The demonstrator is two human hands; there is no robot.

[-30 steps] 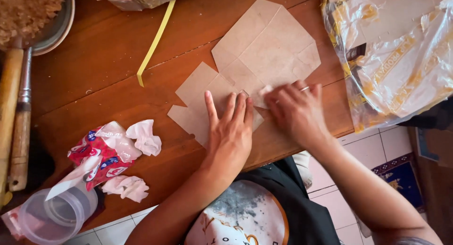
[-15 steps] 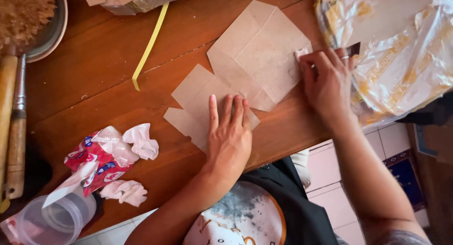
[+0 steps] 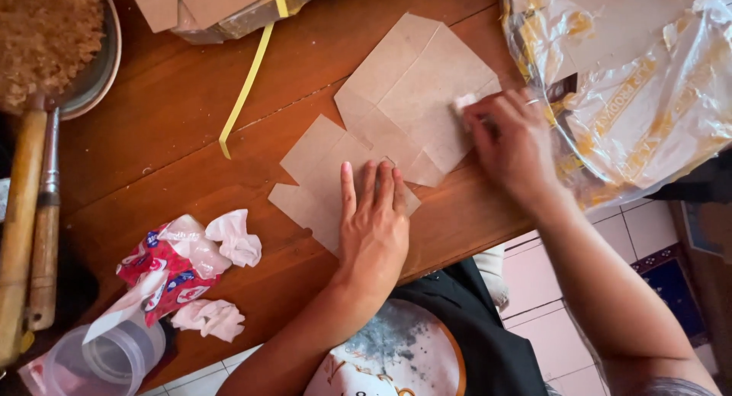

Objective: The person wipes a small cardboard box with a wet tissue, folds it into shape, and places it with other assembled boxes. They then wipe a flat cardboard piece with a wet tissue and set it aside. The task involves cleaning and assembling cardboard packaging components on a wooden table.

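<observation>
Head view: left hand (image 3: 374, 232) lies flat, pinning the brown cut-out (image 3: 381, 136); right hand (image 3: 507, 144) pinches a white wad (image 3: 463, 102), seemingly rubbing its flap. Next wants steady pressure.

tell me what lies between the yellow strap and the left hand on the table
In the head view, bare brown wood and then the near part of the flat brown paper cutout lie between the yellow strap and the left hand.

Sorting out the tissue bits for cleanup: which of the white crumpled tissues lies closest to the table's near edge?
The lower crumpled tissue, below the red-and-white wrapper beside the clear plastic cup. The other crumpled tissue lies higher, right of the wrapper, farther from the edge.
</observation>
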